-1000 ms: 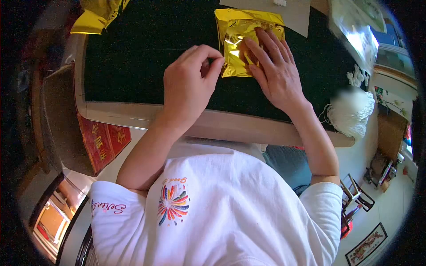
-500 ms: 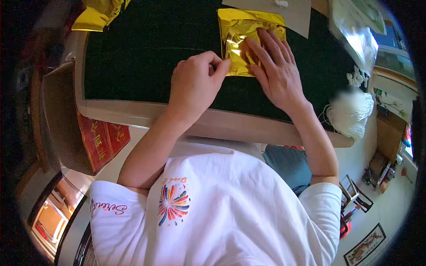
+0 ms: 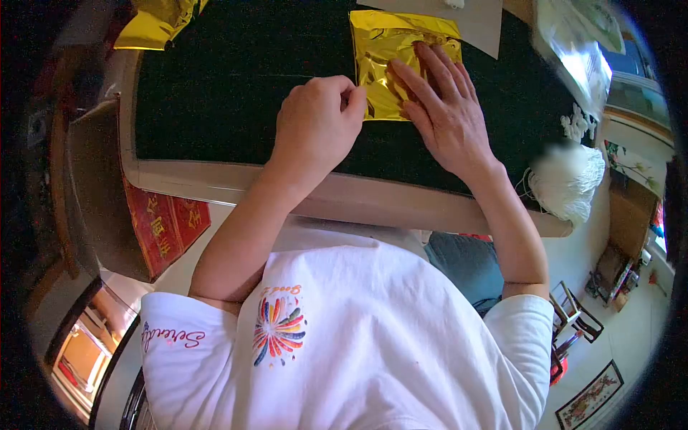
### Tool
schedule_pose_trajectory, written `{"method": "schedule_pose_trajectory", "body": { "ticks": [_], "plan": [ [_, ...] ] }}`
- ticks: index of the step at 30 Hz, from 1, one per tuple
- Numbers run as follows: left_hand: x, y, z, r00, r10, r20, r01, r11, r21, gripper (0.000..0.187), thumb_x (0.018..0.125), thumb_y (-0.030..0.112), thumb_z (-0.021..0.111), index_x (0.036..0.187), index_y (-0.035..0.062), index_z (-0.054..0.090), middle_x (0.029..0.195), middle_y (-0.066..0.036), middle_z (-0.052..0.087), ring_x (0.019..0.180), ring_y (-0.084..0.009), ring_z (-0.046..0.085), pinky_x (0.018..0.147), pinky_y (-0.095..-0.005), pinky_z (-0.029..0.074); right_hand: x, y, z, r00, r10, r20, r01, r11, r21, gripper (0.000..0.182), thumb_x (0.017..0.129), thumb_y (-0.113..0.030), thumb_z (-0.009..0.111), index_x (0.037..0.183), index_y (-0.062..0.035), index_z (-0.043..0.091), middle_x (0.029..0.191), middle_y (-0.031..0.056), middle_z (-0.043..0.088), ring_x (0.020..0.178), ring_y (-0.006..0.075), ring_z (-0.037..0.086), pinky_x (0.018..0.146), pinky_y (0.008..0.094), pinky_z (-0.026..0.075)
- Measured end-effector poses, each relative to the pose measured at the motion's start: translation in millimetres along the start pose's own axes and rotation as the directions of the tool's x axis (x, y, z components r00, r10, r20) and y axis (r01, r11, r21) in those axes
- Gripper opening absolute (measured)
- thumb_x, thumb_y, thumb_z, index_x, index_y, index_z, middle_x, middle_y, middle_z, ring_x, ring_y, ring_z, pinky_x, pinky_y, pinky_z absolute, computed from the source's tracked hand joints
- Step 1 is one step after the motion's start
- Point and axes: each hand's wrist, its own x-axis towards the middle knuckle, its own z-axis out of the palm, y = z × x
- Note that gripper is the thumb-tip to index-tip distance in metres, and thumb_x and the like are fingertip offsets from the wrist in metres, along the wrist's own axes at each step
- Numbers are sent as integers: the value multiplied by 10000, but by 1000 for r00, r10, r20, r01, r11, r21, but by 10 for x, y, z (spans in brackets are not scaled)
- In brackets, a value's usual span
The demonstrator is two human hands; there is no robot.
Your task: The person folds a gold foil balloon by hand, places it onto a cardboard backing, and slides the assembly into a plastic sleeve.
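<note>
A shiny gold foil packet (image 3: 380, 68) lies on the dark green table surface (image 3: 215, 93). My right hand (image 3: 448, 107) rests palm down on the packet's right part, its fingers spread. Just at the packet's left edge is my left hand (image 3: 319, 118), its fingers curled and thumb pressed to the index finger. Whatever the left fingers pinch, if anything, is hidden.
Another gold foil piece (image 3: 154, 29) sits at the table's far left corner. Behind the packet lies a grey sheet (image 3: 476, 29). White string (image 3: 570, 183) hangs over the right edge near clear plastic bags (image 3: 577, 61). A cardboard box (image 3: 107, 179) stands left of the table.
My left hand has shifted slightly left and its fingertips have drawn in. My right index finger has moved a little left, and the foil under it looks smoother.
</note>
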Motion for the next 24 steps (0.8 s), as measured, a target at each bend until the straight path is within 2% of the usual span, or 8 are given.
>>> {"method": "schedule_pose_trajectory", "body": {
  "ticks": [4,7,8,9,10,12,17,24],
  "plan": [
    [-7,6,76,994,76,-83,-63,986,155,220,904,211,625,799,18,635,692,-114,678,596,-275,676,593,-382,544,0,10,14,1000,-1,0,1,1000,9,442,992,-312,468,1423,-222,437,1485,152,365,1390,336,322,1157,472,234],
    [-30,68,68,999,11,-40,-1,972,237,224,891,219,652,763,45,591,824,-92,673,733,-255,680,628,-364,545,-8,13,25,1000,2,-11,-3,1000,-8,441,991,-310,468,1422,-225,440,1481,156,369,1381,340,332,1154,473,238],
    [-41,22,98,945,272,-179,-204,923,326,176,865,191,665,783,52,595,909,-82,647,836,-245,650,675,-352,540,-8,16,27,1000,-4,-20,4,1000,0,443,987,-304,474,1421,-226,441,1476,158,373,1378,341,337,1151,476,242],
    [-52,-17,117,807,517,-283,-372,819,436,136,839,163,679,802,59,598,994,-72,620,940,-236,620,722,-341,535,-11,15,31,1000,-9,-28,9,1000,8,445,982,-297,481,1421,-227,443,1472,160,377,1374,342,341,1148,479,245],
    [-59,-43,112,809,517,-281,-373,819,435,136,839,163,679,802,59,598,994,-72,620,940,-236,620,722,-341,535,-10,13,29,1000,-7,-26,7,1000,9,445,982,-297,481,1421,-227,443,1472,160,377,1374,342,341,1148,479,245],
    [-73,-96,86,675,717,-171,-581,660,476,113,777,106,676,869,51,642,1092,-66,574,1061,-230,534,836,-334,500,2,7,19,1000,-5,-30,6,1000,22,452,971,-287,499,1415,-221,454,1463,160,388,1370,341,348,1141,481,252],
    [-220,-145,104,590,806,-42,-725,552,413,234,769,102,647,980,6,680,1086,-73,603,1061,-235,550,887,-365,470,4,11,19,999,-5,-44,5,1000,13,450,962,-270,516,1406,-213,470,1453,159,401,1365,341,359,1137,477,260],
    [-434,-161,147,687,719,111,-671,568,477,322,838,115,579,1119,-28,643,1173,-113,616,1136,-257,540,955,-383,434,4,8,23,999,-11,-48,12,1000,10,457,956,-267,539,1405,-217,474,1450,156,406,1360,334,368,1137,476,265]
  ]
}}
